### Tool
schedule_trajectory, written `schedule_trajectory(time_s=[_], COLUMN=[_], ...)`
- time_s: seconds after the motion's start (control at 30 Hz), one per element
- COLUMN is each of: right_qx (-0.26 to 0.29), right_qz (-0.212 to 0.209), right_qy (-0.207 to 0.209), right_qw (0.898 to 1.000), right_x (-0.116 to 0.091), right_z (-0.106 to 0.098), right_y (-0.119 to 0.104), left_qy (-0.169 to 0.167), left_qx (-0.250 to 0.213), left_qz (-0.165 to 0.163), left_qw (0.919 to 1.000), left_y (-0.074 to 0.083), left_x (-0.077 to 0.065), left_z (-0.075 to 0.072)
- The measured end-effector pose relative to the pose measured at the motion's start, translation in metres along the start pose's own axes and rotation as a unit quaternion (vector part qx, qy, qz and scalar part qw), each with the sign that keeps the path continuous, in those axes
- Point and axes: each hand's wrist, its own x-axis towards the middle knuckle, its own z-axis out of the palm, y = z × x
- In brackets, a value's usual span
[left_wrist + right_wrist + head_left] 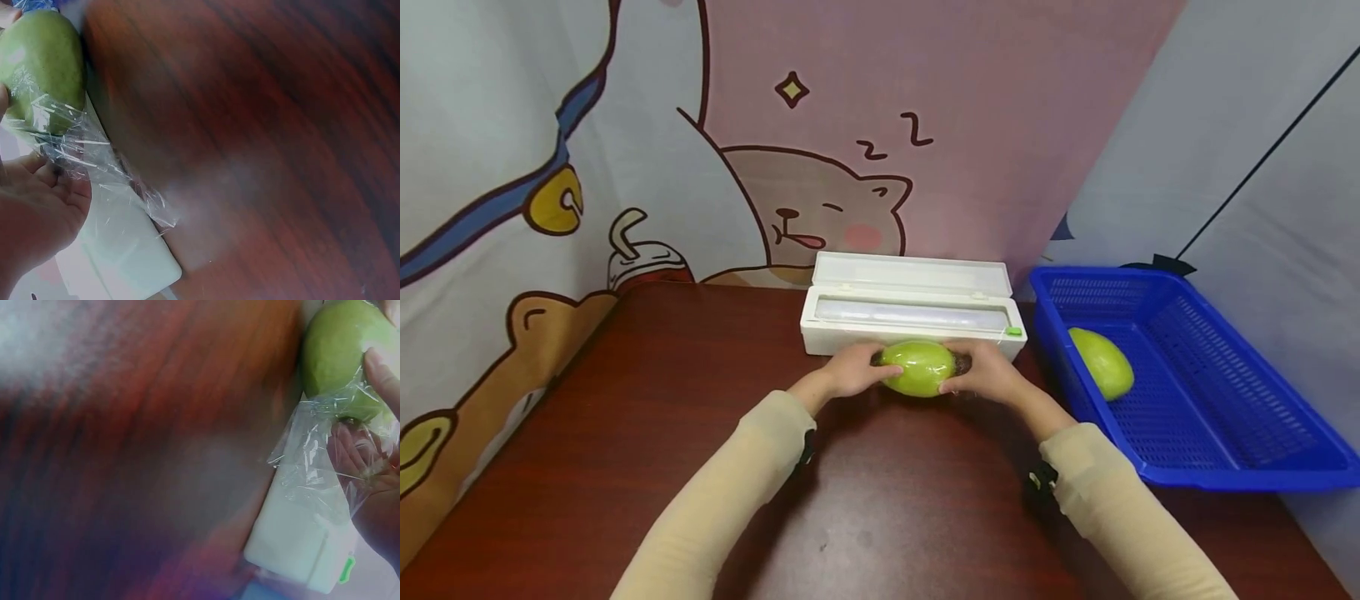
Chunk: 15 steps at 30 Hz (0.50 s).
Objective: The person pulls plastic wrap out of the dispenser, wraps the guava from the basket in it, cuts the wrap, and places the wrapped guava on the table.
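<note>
A green mango (919,368) with shiny plastic wrap around it is held up between both hands, just in front of the white cling film box. At its left end the left hand (853,369) grips it, the thumb lying across the near side. The right hand (989,372) holds the opposite end, thumb also on the near side. Loose plastic wrap (94,150) trails from the left end in the left wrist view. More loose wrap (312,447) hangs at the other end in the right wrist view. Some fingers are hidden behind the mango.
Behind the hands stands the cling film box (850,337), lid up, with a roll inside and a green cutter at its right end. A blue plastic basket (1210,477) on the right contains another green mango (1103,364). A printed cloth (1000,125) backs the brown table (700,467).
</note>
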Motion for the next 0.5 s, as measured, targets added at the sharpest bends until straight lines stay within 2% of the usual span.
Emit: schedule_trajectory(time_s=[0.13,0.27,0.4,0.5], right_qx=[0.032,0.014,-0.056,-0.109], right_qz=[0.037,0.059,0.028,0.001], right_qy=[-0.007,-0.017,-0.011,-0.002], right_qw=[0.999,0.998,0.998,0.994], right_x=[-0.002,-0.003,-0.003,-0.006], right_z=[0.002,0.000,-0.003,-0.005], right_y=[0.001,-0.002,-0.005,-0.006], left_qy=[0.014,0.044,0.071,0.104], left_qx=[0.033,0.081,0.106,0.119], left_qz=[0.002,0.018,0.034,0.041], left_qw=[0.9993,0.9956,0.9913,0.9866], left_y=[-0.001,-0.002,-0.003,-0.001], left_x=[-0.002,-0.004,-0.009,-0.014], left_z=[0.002,0.007,0.007,0.000])
